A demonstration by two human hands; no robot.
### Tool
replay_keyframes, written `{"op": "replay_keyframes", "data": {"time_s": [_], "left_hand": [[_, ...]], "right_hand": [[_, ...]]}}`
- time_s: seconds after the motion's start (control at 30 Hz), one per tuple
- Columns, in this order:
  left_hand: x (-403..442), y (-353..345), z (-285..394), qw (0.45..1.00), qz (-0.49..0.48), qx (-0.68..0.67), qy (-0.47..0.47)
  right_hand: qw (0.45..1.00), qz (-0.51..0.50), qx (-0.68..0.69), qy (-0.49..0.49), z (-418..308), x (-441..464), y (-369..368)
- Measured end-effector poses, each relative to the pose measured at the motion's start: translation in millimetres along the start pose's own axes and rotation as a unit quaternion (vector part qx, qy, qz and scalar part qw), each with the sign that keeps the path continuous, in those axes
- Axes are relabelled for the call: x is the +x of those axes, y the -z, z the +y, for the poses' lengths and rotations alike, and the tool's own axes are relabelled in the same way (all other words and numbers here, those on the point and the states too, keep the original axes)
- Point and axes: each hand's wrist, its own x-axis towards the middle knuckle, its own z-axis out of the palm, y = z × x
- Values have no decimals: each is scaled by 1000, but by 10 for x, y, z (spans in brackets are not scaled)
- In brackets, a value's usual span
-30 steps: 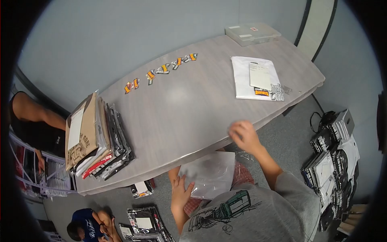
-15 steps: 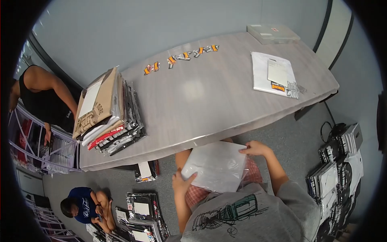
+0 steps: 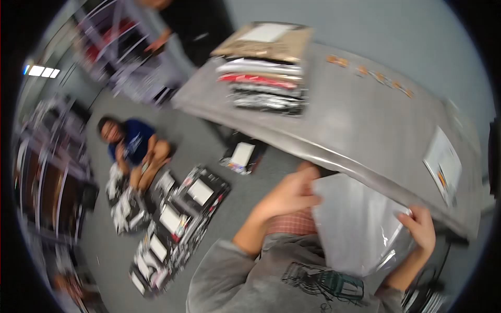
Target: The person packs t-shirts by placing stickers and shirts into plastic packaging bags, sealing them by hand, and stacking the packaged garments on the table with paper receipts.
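Observation:
A flat clear plastic bag [image 3: 355, 224] with something whitish inside lies over my lap, below the table edge. My left hand [image 3: 292, 194] is at the bag's upper left edge, fingers bent and thumb against the plastic; motion blurs it slightly. On the far side, my right hand [image 3: 420, 228] pinches the right edge between thumb and fingers. Light glints on creased plastic near that hand. On the table's right part lies a white packet [image 3: 443, 164] with a small orange and dark label.
A tall stack of bagged garments [image 3: 266, 70] stands on the grey table [image 3: 360, 112]. Small orange tags [image 3: 383, 78] lie along its back. Bagged piles [image 3: 180, 208] cover floor at left, near a seated person [image 3: 136, 148]. Another person [image 3: 198, 31] stands beside a purple rack [image 3: 117, 41].
My view has swung left, so the table and bag appear farther right and tilted. My left hand has shifted from the bag's lower left to its upper left edge. The right hand keeps its hold.

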Motion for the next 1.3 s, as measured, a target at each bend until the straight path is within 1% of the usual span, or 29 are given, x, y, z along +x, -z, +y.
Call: {"op": "replay_keyframes", "data": {"time_s": [0.03, 0.07, 0.13, 0.17, 0.2, 0.23, 0.27, 0.37, 0.4, 0.43, 0.47, 0.5, 0.53, 0.57, 0.63, 0.67, 0.73, 0.77, 0.83, 0.87, 0.9, 0.93, 0.97, 1.0, 1.07, 1.13, 1.2, 1.27, 1.3], "left_hand": [[63, -17, -30, 999, 3, -18, -28], [79, 7, 121, 998, -11, -55, 12], [49, -26, 154, 995, 30, 27, -87], [7, 5, 230, 995, 50, 35, -76], [-48, 12, 338, 993, 52, 22, -106], [-79, 10, 437, 989, 50, 9, -137], [-89, 33, 537, 990, 56, 12, -129], [185, 145, 633, 972, 170, -109, -119], [418, 130, 569, 959, 198, -150, -133], [684, 93, 467, 941, 257, -138, -173], [961, 40, 341, 918, 313, -124, -212], [1211, 5, 235, 909, 335, -128, -213], [1445, -42, 125, 899, 358, -132, -215], [1681, -143, -53, 897, 358, -132, -221], [2056, -306, -426, 913, 350, -114, -176], [2145, -354, -606, 910, 355, -113, -183], [2210, -421, -796, 933, 291, 18, -210], [2221, -419, -828, 932, 292, 19, -213], [2121, -355, -778, 971, 160, 30, -175], [2177, -333, -862, 972, 134, 118, -152], [2209, -289, -888, 973, 128, 117, -152], [2199, -212, -873, 966, 118, 193, -125], [2211, -192, -891, 953, 106, 266, -99], [2265, -210, -974, 953, 121, 257, -103], [2310, -238, -1003, 954, 139, 247, -100], [2323, -248, -1065, 946, 174, 258, -85], [2342, -252, -1127, 935, 182, 290, -88], [2319, -217, -1093, 929, 201, 281, -130], [2313, -201, -1072, 934, 203, 265, -123]], "right_hand": [[999, -2, 29, -20, 151, 25, -20], [1000, -5, 8, 16, 134, 33, 8], [1000, -23, -7, 12, 167, -42, 109], [997, 52, 29, 43, 326, -152, 67], [996, 26, 89, -8, 468, -215, 205], [998, -52, 22, -2, 472, -230, 424], [998, -62, 23, 2, 448, -257, 441], [976, 194, 99, 2, 357, -339, 450], [938, 233, 246, 71, 730, -75, 505], [938, 253, 230, 60, 1116, 104, 632], [928, 288, 236, 15, 935, 211, 488], [914, 324, 242, -30, 706, 349, 300], [931, 296, 213, -2, 787, 551, 217], [945, 268, 184, 27, 894, 768, 139], [956, 214, 203, 8, 1012, 1100, -75], [956, 214, 203, 17, 994, 1203, -154], [957, 205, 206, -9, 897, 1328, -265], [956, 206, 207, -5, 888, 1398, -231], [973, 164, 164, 5, 914, 1531, -125], [972, 167, 166, 1, 973, 1636, 12], [986, 117, 118, -22, 1059, 1788, 232], [994, 67, 69, -45, 1111, 1917, 392], [992, 93, 64, -55, 1026, 2051, 463], [989, 120, 58, -62, 977, 2179, 553], [978, 202, -23, 50, 1561, 2830, 707], [959, 263, -86, 66, 1932, 3361, 755], [935, 273, -222, 32, 1742, 3561, 674], [918, 293, -256, 74, 1617, 3733, 664], [922, 319, -199, 92, 1605, 3847, 682]]}}
